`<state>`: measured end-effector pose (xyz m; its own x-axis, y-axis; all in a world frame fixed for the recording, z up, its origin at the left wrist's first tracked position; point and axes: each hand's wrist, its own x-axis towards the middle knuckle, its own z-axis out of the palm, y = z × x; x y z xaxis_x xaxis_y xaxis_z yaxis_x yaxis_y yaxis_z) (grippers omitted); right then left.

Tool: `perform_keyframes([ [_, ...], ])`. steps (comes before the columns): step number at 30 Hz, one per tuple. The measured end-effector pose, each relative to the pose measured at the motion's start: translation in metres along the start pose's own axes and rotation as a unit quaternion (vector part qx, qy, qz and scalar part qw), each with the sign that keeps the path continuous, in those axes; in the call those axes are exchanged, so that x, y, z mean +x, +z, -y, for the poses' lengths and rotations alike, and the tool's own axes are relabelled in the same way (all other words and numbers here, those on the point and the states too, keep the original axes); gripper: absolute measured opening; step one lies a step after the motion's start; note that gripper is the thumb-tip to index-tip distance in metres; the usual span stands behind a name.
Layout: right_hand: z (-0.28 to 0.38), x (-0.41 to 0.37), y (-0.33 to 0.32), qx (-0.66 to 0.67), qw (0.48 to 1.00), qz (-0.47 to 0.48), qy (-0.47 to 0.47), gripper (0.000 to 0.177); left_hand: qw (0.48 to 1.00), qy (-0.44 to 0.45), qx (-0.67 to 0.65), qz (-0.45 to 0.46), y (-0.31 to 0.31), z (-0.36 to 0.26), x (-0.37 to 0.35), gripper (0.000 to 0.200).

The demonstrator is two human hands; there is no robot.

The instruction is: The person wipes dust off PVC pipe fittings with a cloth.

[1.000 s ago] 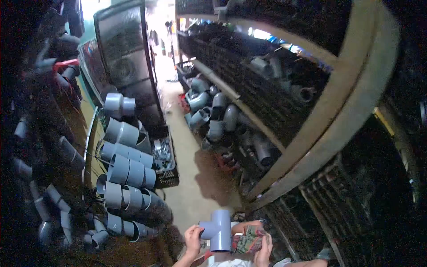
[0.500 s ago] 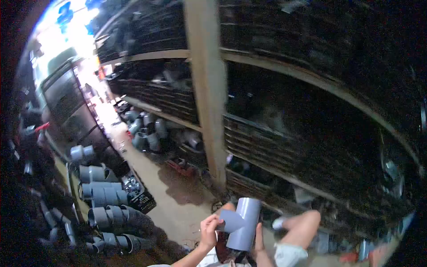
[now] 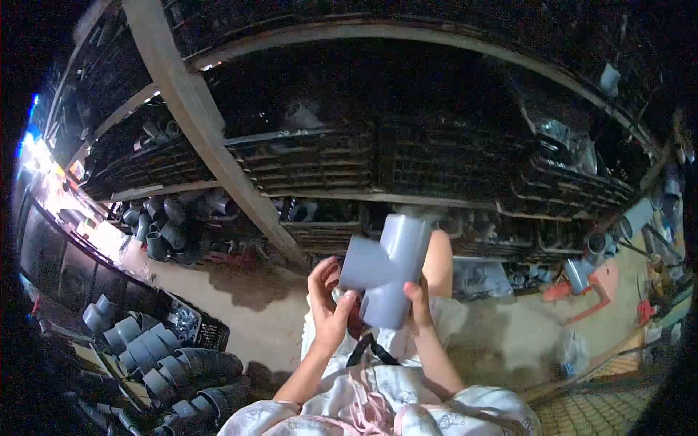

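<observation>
Wooden framing of a tall rack point(image 3: 193, 102) now fills most of the view, faced nearly square on; half a second ago it ran off at a slant, and its post has shifted toward the upper left corner. The pale floor point(image 3: 276, 320) runs along the rack's lower edge. Black crates point(image 3: 313, 167) line the shelf edges. Stacked grey fittings point(image 3: 174, 370) lie near the floor's left edge, lower left. The grey tee point(image 3: 392, 269) is held off the floor before the rack's bottom shelf, higher in view than before, its branch pointing left. The right hand point(image 3: 420, 309) grips the tee's lower end, thumb now across its front. The left hand point(image 3: 331, 305) has loosened from its earlier pinch, fingers curved by the branch's mouth; whether it touches, I cannot tell.
</observation>
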<state>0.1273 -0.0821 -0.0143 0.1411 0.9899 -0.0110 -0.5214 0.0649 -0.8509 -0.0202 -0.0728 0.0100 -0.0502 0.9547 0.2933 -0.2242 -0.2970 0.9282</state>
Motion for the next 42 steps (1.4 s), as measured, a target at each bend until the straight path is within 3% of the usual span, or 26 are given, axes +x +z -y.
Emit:
perform_keyframes([
  [2, -0.008, 0.007, -0.009, 0.042, 0.998, -0.037, -0.027, 0.07, 0.999, -0.029, 0.003, 0.028, 0.004, 0.006, -0.007, 0.068],
  [4, 0.012, 0.009, 0.0, 0.0, 0.993, -0.028, -0.113, 0.074, 0.993, -0.053, -0.001, 0.104, 0.01, 0.01, -0.017, 0.073],
  [5, 0.013, 0.008, 0.0, -0.003, 0.993, -0.029, -0.113, 0.076, 0.993, -0.034, -0.002, 0.111, 0.019, 0.011, -0.021, 0.079],
  [6, 0.013, 0.008, -0.001, -0.006, 0.993, -0.029, -0.112, 0.078, 0.987, -0.101, -0.052, 0.114, 0.026, 0.005, -0.027, 0.085],
  [8, 0.016, 0.007, 0.002, -0.036, 0.991, -0.036, -0.126, 0.08, 0.994, -0.038, 0.012, 0.105, 0.033, 0.02, -0.033, 0.083],
  [11, 0.021, 0.008, 0.011, -0.098, 0.981, -0.05, -0.157, 0.085, 0.995, -0.075, 0.043, 0.056, 0.042, 0.026, -0.021, 0.076],
  [15, 0.019, 0.046, -0.006, -0.117, 0.975, -0.006, -0.186, 0.091, 0.991, -0.103, -0.083, 0.034, 0.046, 0.001, 0.016, 0.061],
  [16, 0.031, 0.048, -0.008, -0.181, 0.953, -0.057, -0.234, 0.089, 0.994, -0.075, -0.074, 0.035, 0.041, 0.002, 0.03, 0.058],
  [18, 0.059, 0.053, 0.001, -0.154, 0.931, -0.164, -0.289, 0.084, 0.995, -0.052, -0.091, 0.003, 0.037, -0.005, 0.056, 0.059],
  [20, 0.088, 0.063, -0.002, -0.063, 0.937, -0.21, -0.271, 0.077, 0.996, 0.005, -0.094, 0.007, 0.031, -0.009, 0.088, 0.061],
  [22, 0.125, 0.066, 0.003, 0.077, 0.948, -0.177, -0.255, 0.069, 0.994, 0.037, -0.106, 0.01, 0.029, -0.021, 0.122, 0.062],
  [26, 0.175, 0.09, 0.029, 0.069, 0.927, -0.042, -0.365, 0.054, 0.985, 0.047, -0.163, 0.02, 0.046, -0.033, 0.195, 0.06],
  [28, 0.177, 0.122, 0.044, -0.162, 0.853, -0.054, -0.493, 0.043, 0.981, 0.011, -0.193, 0.033, 0.07, -0.047, 0.217, 0.054],
  [29, 0.175, 0.132, 0.057, -0.218, 0.855, -0.019, -0.469, 0.042, 0.984, -0.027, -0.175, 0.029, 0.082, -0.057, 0.223, 0.05],
  [30, 0.168, 0.146, 0.064, -0.334, 0.801, -0.021, -0.496, 0.043, 0.98, -0.035, -0.184, 0.064, 0.088, -0.048, 0.243, 0.044],
  [31, 0.162, 0.159, 0.071, -0.436, 0.73, -0.027, -0.525, 0.043, 0.977, -0.034, -0.191, 0.085, 0.094, -0.049, 0.253, 0.043],
  [32, 0.155, 0.174, 0.073, -0.577, 0.571, -0.069, -0.58, 0.045, 0.974, -0.034, -0.198, 0.105, 0.099, -0.05, 0.261, 0.041],
  [35, 0.148, 0.162, 0.092, -0.648, 0.505, -0.031, -0.57, 0.049, 0.938, -0.088, -0.276, 0.19, 0.092, -0.033, 0.291, 0.039],
  [36, 0.143, 0.16, 0.096, -0.677, 0.495, 0.008, -0.545, 0.052, 0.948, -0.058, -0.253, 0.186, 0.09, -0.033, 0.29, 0.038],
  [38, 0.15, 0.165, 0.105, -0.697, 0.469, -0.003, -0.542, 0.049, 0.937, -0.039, -0.295, 0.184, 0.092, -0.03, 0.288, 0.038],
  [41, 0.166, 0.196, 0.116, -0.694, 0.511, -0.086, -0.5, 0.042, 0.97, 0.014, -0.208, 0.128, 0.091, -0.023, 0.29, 0.038],
  [42, 0.163, 0.196, 0.119, -0.695, 0.5, -0.09, -0.509, 0.042, 0.971, 0.032, -0.21, 0.111, 0.092, -0.023, 0.29, 0.039],
])
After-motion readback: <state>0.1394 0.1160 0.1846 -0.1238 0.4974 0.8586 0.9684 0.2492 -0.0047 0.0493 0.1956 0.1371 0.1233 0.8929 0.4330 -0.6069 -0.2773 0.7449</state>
